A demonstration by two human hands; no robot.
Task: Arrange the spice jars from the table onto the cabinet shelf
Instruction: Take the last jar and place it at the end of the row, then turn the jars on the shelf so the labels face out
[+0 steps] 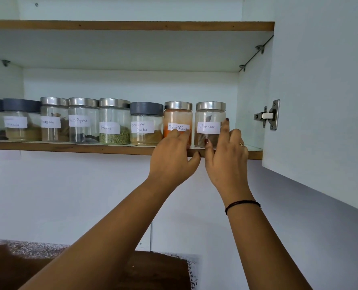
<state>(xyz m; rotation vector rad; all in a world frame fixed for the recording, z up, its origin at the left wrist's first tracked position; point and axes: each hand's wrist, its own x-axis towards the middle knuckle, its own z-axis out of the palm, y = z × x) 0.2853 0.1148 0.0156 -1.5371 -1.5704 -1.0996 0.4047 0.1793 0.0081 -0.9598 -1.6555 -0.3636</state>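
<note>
The right hand (226,158) pinches the cinnamon jar (210,120) at the 3 o'clock end of the shelf (69,147). The left hand (173,158) presses flat fingers on the red chilli powder jar (177,117). Likely light, slick glass: grip mid-body.

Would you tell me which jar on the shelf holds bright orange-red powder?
The Red Chilli Powder jar, second from the right, beside the Cinnamon jar; the others hold brown, green or dark contents.
</note>
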